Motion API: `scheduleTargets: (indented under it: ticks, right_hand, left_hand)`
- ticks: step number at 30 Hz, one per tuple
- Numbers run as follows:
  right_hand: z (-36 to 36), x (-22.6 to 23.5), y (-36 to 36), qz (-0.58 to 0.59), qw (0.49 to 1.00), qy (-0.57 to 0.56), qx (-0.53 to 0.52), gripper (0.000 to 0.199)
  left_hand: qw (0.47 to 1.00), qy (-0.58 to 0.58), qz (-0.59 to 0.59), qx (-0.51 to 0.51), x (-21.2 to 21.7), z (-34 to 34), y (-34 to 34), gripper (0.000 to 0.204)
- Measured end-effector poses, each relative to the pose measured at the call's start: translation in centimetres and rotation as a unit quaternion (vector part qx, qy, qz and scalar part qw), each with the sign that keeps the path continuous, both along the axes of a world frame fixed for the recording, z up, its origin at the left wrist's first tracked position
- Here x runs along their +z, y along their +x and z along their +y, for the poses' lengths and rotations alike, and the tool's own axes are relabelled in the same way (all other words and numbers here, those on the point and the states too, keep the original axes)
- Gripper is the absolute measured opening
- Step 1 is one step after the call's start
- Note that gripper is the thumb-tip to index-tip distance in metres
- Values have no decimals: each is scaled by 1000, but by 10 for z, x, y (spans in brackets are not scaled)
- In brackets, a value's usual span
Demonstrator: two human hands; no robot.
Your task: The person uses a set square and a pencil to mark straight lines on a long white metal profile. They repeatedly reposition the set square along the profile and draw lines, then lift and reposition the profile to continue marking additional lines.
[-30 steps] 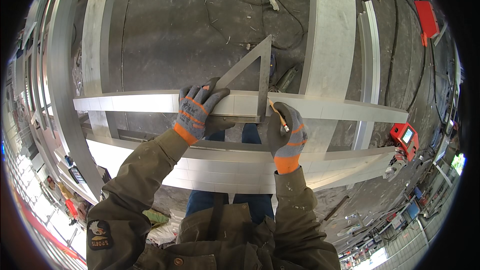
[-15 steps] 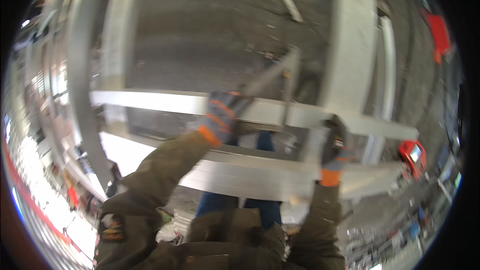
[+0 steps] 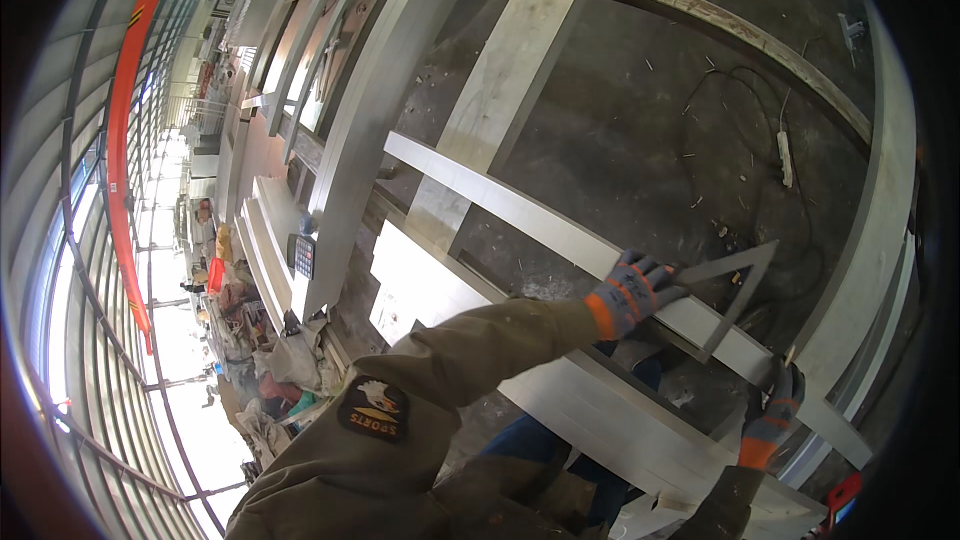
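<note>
A long silvery square metal tube (image 3: 520, 215) lies slantwise across wider metal beams. My left hand (image 3: 635, 290), in a grey and orange glove, is closed over this tube and the near end of a metal triangle square (image 3: 740, 290). The square lies across the tube, its pointed corner reaching beyond the far side. My right hand (image 3: 772, 415), gloved alike, is by the tube's right part, its fingers closed. A thin pale stick, like a pencil (image 3: 790, 352), pokes up from those fingers; most of it is hidden.
Wide metal beams (image 3: 500, 90) run beneath the tube. A keypad device like a calculator (image 3: 302, 256) sits on the left beam. A red device (image 3: 845, 492) is at lower right. A cable (image 3: 690, 120) lies on the floor; cluttered materials (image 3: 295, 360) stand at left.
The view has swung toward the left, so the hands and tube appear farther right and tilted. The left hand and the triangle square keep about the same place on the tube.
</note>
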State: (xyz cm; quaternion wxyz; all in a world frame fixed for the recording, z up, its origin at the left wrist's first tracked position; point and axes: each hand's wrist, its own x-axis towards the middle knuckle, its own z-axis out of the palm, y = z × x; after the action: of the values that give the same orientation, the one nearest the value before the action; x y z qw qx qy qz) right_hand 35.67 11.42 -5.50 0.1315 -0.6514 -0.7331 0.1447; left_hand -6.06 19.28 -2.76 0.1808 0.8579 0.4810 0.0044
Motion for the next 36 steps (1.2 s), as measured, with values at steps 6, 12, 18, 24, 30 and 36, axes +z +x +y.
scheduleTargets:
  ticks: [6, 12, 18, 24, 30, 36]
  right_hand:
    - [21, -9, -88, 550, 750, -127, -345, 39]
    - [22, 67, -112, 100, 993, -29, -48, 52]
    - [20, 90, -131, 252, 948, -7, -196, 29]
    - [8, 86, -134, 331, 906, -11, -262, 24]
    - [16, 84, -151, 346, 900, -19, -266, 24]
    - [19, 84, -162, 330, 912, 0, -244, 22]
  left_hand:
    - [998, -45, 40, -22, 3, 7, -74, 78]
    - [996, 5, -92, 13, 15, 9, -57, 84]
    - [996, 6, -92, 4, 15, 8, -15, 84]
    - [997, 10, -81, 15, 14, 5, -4, 86]
    - [997, 9, -67, 20, 14, 4, -1, 86]
    - [997, -1, -69, 34, 12, 3, 0, 86]
